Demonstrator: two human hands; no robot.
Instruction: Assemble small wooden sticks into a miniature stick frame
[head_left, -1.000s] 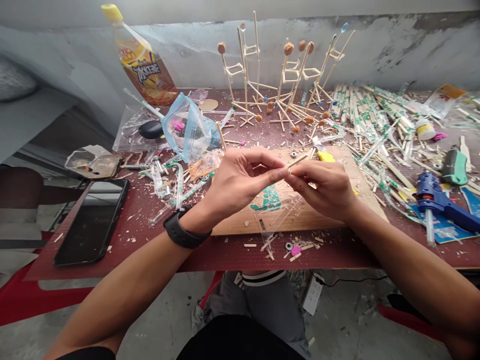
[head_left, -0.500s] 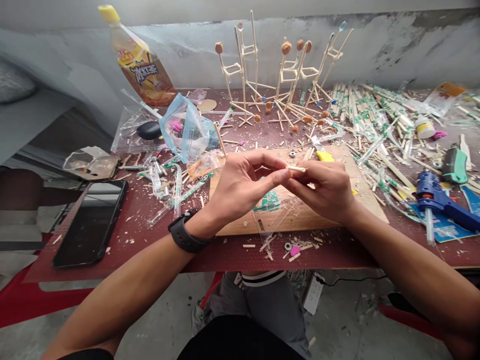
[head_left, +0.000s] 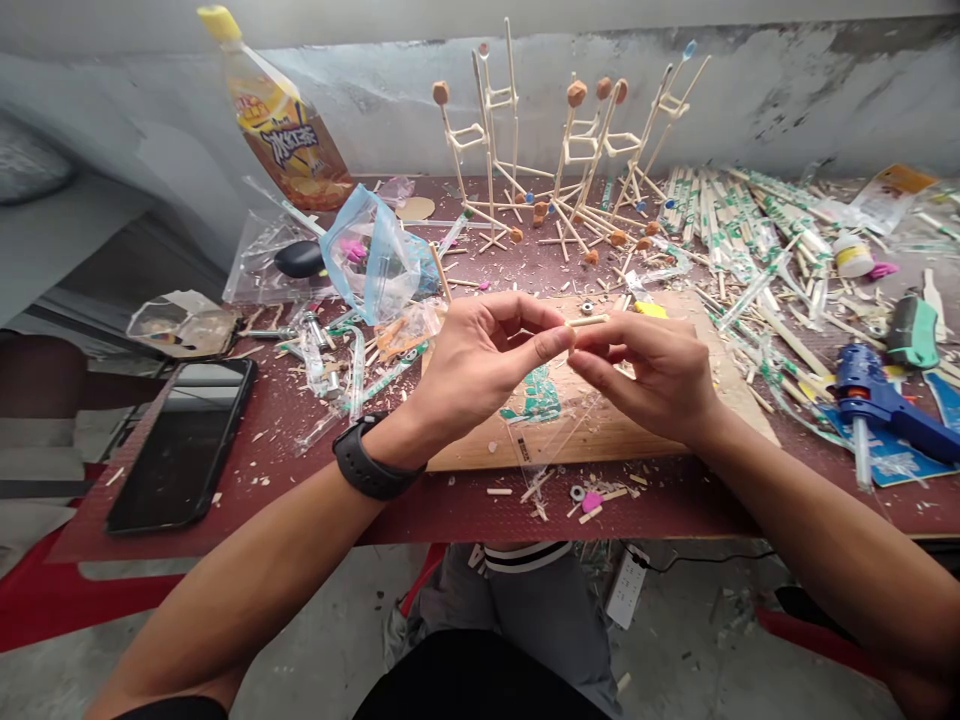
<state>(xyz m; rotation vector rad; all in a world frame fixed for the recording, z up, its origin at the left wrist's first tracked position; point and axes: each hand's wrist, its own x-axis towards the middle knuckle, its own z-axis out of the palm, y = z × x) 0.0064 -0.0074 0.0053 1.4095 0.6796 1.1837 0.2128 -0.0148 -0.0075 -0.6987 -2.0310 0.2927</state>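
Note:
Short pale wooden sticks (head_left: 588, 321) are pinched between my two hands, above a wooden board (head_left: 480, 450). My left hand (head_left: 495, 350) is closed on them with thumb and forefinger, and a black watch sits on that wrist. My right hand (head_left: 652, 370) grips them from the other side, its fingertips close to the left ones. How the sticks join is partly hidden by the fingers. Under the hands, a clear plastic triangle (head_left: 536, 440) and a green-marked patch (head_left: 541, 395) show on the board.
Stick structures with clay balls (head_left: 576, 94) stand at the back. Wrapped sticks (head_left: 705, 210) are heaped at the back right, near a blue glue gun (head_left: 885, 400). A phone (head_left: 184, 445), a drink bottle (head_left: 281, 130) and a blue-edged bag (head_left: 375, 260) are on the left.
My right hand's fingers have loosened and shifted slightly at the sticks, and more of the stick's length shows between the hands. Both hands have moved slightly left.

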